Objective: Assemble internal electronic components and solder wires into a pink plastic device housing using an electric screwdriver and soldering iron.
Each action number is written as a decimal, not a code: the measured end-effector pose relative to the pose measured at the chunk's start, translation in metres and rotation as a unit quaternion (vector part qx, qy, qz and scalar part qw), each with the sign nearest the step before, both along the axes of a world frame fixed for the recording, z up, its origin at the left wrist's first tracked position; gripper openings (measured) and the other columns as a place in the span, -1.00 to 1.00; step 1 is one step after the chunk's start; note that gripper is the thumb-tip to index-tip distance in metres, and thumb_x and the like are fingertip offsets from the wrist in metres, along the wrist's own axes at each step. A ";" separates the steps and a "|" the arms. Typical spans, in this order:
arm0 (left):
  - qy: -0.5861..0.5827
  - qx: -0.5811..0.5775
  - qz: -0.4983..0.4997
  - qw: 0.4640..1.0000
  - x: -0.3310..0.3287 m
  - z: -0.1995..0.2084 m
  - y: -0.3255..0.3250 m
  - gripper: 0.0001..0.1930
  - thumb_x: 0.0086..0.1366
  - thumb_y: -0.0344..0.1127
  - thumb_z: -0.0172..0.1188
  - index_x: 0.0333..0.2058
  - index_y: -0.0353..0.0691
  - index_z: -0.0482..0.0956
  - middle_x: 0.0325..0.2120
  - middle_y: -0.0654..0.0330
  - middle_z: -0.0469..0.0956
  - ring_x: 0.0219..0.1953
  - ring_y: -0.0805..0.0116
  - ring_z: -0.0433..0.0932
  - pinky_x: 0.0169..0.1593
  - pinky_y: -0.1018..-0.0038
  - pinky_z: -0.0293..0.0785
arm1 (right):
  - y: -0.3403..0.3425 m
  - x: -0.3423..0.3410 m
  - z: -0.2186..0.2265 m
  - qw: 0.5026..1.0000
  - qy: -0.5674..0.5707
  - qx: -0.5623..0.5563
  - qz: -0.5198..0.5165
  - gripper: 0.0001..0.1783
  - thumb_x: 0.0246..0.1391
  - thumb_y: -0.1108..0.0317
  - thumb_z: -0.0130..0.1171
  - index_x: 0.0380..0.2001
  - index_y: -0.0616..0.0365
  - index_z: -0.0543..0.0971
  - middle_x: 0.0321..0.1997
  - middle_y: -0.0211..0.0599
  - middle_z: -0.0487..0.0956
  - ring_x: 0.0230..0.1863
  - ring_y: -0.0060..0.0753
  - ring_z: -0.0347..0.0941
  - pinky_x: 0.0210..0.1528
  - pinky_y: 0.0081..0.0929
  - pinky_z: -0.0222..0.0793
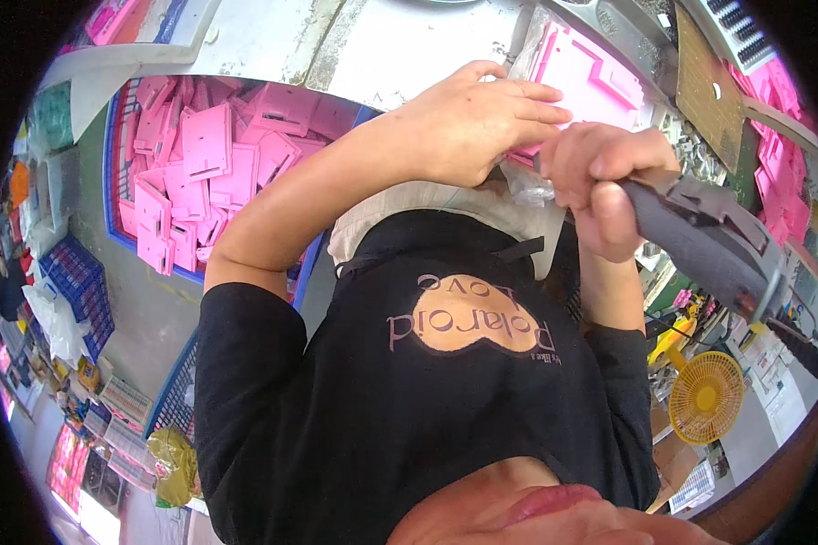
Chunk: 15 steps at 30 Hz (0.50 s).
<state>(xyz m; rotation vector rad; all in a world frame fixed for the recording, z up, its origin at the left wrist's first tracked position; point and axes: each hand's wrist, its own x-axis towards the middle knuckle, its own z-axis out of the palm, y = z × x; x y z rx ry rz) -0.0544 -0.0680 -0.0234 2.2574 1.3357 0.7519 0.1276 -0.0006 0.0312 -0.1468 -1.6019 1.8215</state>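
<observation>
Left hand [477, 120] is lying over pink plate [583, 74], near tabletop [409, 41] edge, probably for steadying; grip cannot tell | Right hand [604, 177] is clenching black tool [691, 227]

Bright, diffuse light bleached the white flat desk [400, 41] and, by its near edge, the pink rectangular plastic panel [574, 77]; fisheye distortion bent the outer scene, whose details softened toward black corners.
</observation>
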 end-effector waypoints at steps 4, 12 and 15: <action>-0.048 0.013 0.028 0.998 0.004 -0.006 -0.005 -0.39 0.12 -0.42 0.30 0.22 -0.09 0.51 0.24 0.18 0.52 0.40 0.30 0.33 0.30 0.12 0.20 | -0.004 -0.007 -0.001 0.991 -0.054 0.118 -0.018 -0.75 0.20 0.36 0.29 -0.34 0.12 0.38 -0.58 -0.31 0.45 -0.54 -0.39 0.39 -0.35 -0.36 0.42; 0.012 0.011 0.026 1.000 0.006 0.004 0.000 -0.47 0.12 -0.48 0.23 0.14 -0.11 0.58 0.21 0.19 0.55 0.35 0.30 0.40 0.29 0.11 0.22 | 0.024 0.018 0.010 0.996 0.022 0.084 -0.033 -0.75 0.26 0.20 0.17 -0.18 0.15 0.48 -0.61 -0.43 0.39 -0.59 -0.45 0.31 -0.43 -0.37 0.33; -0.013 0.056 0.041 0.997 0.015 0.011 0.008 -0.52 0.10 -0.56 0.16 0.05 -0.17 0.61 0.12 0.13 0.60 0.22 0.18 0.50 0.25 0.15 0.32 | 0.066 0.058 0.030 0.986 0.142 0.031 -0.082 -0.68 0.24 0.24 0.22 -0.14 0.31 0.51 -0.53 -0.32 0.53 -0.53 -0.45 0.44 -0.43 -0.46 0.44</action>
